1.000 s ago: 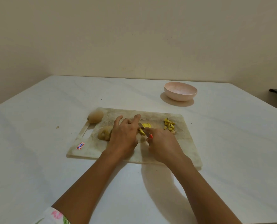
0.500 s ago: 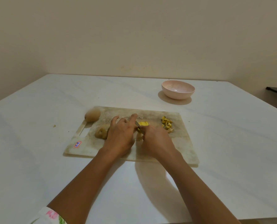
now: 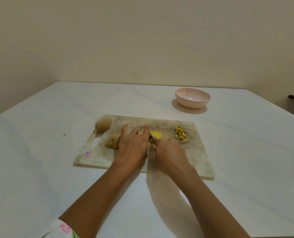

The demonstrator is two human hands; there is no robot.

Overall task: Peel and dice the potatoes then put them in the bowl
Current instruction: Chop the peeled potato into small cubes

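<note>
The right hand (image 3: 170,152), wrapped round the knife (image 3: 151,140), has slid in next to the left hand (image 3: 134,145), whose flat fingers press the yellow potato slices (image 3: 157,134) on the board (image 3: 199,158), so dicing goes on, nothing in the bowl (image 3: 192,97) yet.

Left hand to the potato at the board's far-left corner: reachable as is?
Probably yes. The left hand rests on the cutting board by the yellow slices; the corner potato sits up-left of it, nothing between. The right hand grips the knife.
</note>
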